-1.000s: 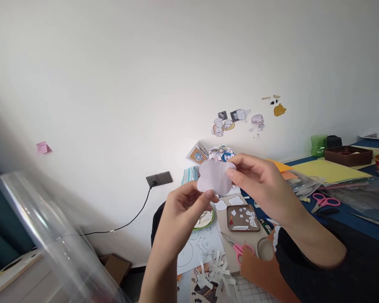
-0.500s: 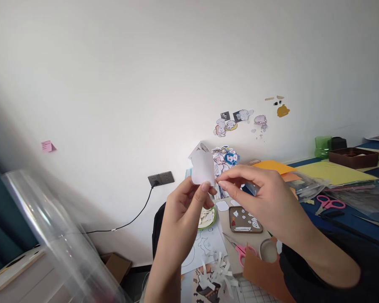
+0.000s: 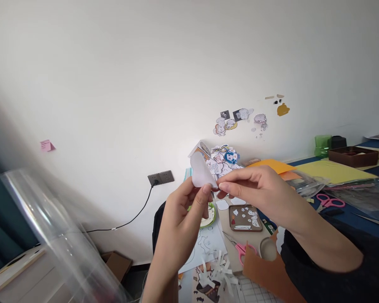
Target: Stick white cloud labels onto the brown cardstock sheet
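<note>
A small piece of white paper (image 3: pixel 201 171), curled and bent, is held up in front of the wall. My left hand (image 3: pixel 185 214) pinches its lower edge between thumb and fingers. At the paper's lower right corner, the thumb and forefinger of my right hand (image 3: pixel 255 191) are pinched together on it. Below the hands lie a small brown tray (image 3: pixel 245 219) of white cut-outs, pink-handled scissors (image 3: pixel 241 249) and a heap of white paper strips (image 3: pixel 219 271). A green-rimmed bowl (image 3: pixel 212 216) with white scraps is partly hidden by my left hand.
Brown card (image 3: pixel 265 273) and a roll of tape (image 3: pixel 268 249) lie at the front. More pink scissors (image 3: pixel 331 201), yellow sheets (image 3: pixel 334 171) and a dark red box (image 3: pixel 353 156) are to the right. A clear plastic roll (image 3: pixel 60 235) leans at the left. A wall socket (image 3: pixel 161 177) holds a plug.
The paper has gone from a broad upright shape to a narrower one slanting down to the right. Its corner is drawn lower and both hands stay close together.
</note>
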The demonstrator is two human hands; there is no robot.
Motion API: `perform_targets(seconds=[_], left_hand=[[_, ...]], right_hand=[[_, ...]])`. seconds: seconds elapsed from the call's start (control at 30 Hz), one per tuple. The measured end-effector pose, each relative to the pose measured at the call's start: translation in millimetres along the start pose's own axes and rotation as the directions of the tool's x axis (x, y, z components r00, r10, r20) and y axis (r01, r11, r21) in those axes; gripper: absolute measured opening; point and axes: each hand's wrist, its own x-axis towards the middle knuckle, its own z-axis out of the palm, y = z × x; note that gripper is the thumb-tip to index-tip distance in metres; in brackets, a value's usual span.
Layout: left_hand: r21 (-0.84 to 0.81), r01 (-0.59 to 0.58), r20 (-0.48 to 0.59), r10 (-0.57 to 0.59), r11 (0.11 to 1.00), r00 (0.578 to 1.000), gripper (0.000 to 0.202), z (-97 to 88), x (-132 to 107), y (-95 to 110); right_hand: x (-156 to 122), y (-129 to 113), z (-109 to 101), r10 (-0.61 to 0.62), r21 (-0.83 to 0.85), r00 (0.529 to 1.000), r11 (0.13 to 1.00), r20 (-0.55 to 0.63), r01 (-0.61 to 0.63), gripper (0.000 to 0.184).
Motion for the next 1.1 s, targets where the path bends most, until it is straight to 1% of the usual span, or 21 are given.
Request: perform_targets(seconds=[0.33, 0.63, 1.1], left_hand=[[0.055, -0.041, 0.04, 0.039, 0.998, 0.998, 0.024, -2.9, -1.0, -3.1], [0.121, -0.057, 0.038, 0.053, 0.991, 0.998, 0.026, -3.1, -2.2, -2.9], [0.128, -0.056, 0.05, 0.05, 0.99, 0.997, 0.024, -4.7, -1.7, -4.5]], right_hand=[[1.7, 1.2, -0.9, 0.005, -0.004, 1.0, 1.0, 0.016, -0.005, 0.015], [1.4, 1.1, -0.2, 0.01, -0.007, 1.0, 1.0, 0.013, -0.01, 0.015], [3.1, 0.9, -3.4, 0.041, 0.032, 0.997, 0.999, 0.067, -0.043, 0.014]])
